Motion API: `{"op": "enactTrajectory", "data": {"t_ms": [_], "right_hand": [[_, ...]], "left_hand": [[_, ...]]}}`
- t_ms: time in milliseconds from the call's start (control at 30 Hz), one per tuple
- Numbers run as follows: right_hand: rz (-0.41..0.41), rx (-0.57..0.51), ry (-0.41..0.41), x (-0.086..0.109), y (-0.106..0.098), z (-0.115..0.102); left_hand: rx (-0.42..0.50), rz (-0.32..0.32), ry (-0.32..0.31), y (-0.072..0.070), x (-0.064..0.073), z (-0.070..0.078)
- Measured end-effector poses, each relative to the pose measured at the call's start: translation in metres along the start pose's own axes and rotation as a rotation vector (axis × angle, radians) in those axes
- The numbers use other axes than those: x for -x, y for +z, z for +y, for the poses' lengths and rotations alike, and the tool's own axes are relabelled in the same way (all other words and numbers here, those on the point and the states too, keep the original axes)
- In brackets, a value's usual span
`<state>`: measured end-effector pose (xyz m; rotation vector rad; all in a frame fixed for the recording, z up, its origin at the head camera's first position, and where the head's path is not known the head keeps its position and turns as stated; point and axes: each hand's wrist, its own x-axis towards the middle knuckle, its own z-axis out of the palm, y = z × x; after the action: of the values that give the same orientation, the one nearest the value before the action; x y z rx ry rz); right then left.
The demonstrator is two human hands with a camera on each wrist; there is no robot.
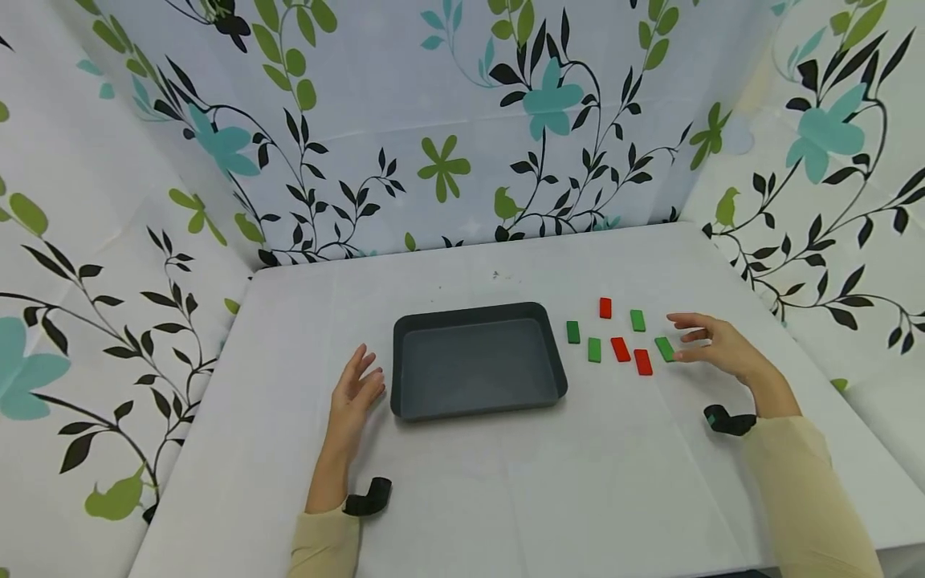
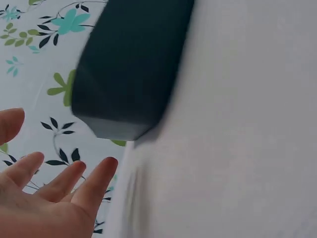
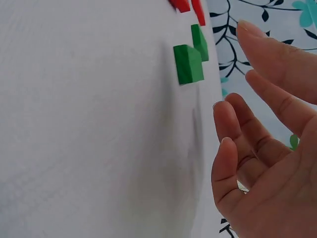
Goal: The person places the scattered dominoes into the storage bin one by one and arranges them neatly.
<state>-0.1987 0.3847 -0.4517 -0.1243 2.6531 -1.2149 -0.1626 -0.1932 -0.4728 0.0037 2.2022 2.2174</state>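
A dark grey rectangular tray (image 1: 477,361) lies on the table with nothing in it. Just left of it is my left hand (image 1: 352,393), fingers spread and relaxed, apart from the tray; the left wrist view has the tray (image 2: 133,59) beyond the fingertips. To the tray's right lie several small flat green blocks (image 1: 594,350) and three red ones (image 1: 620,349). My right hand (image 1: 711,347) is at the rightmost green block (image 1: 665,349), its fingers loosely bent and holding nothing. In the right wrist view a gap separates the fingers from the nearest green block (image 3: 188,64).
A white cloth covers the table (image 1: 462,498). Patterned curtains (image 1: 347,120) with leaves and flowers stand behind it and on both sides. Each wrist carries a small black camera mount (image 1: 368,498).
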Motion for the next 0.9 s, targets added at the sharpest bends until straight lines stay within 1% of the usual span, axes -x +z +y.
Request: {"op": "enactTrajectory", "data": {"t_ms": [67, 167, 333, 567, 667, 900], "right_hand": [[-0.035, -0.008, 0.038, -0.004, 0.001, 0.006], [-0.059, 0.013, 0.074, -0.006, 0.003, 0.013], [-0.062, 0.029, 0.083, -0.007, 0.006, 0.016], [-0.052, 0.050, 0.090, -0.008, 0.010, 0.016], [-0.042, 0.063, 0.098, -0.008, 0.011, 0.015], [-0.022, 0.110, 0.102, -0.011, 0.014, 0.015]], "left_hand": [[-0.005, -0.015, -0.024, 0.000, -0.001, -0.007], [-0.014, -0.050, -0.026, 0.000, -0.003, -0.013], [-0.062, -0.089, -0.035, 0.002, -0.004, -0.018], [-0.105, -0.097, -0.083, 0.003, -0.002, -0.019], [-0.125, -0.098, -0.088, 0.003, -0.002, -0.019], [-0.133, -0.096, -0.085, 0.002, -0.002, -0.020]]}}
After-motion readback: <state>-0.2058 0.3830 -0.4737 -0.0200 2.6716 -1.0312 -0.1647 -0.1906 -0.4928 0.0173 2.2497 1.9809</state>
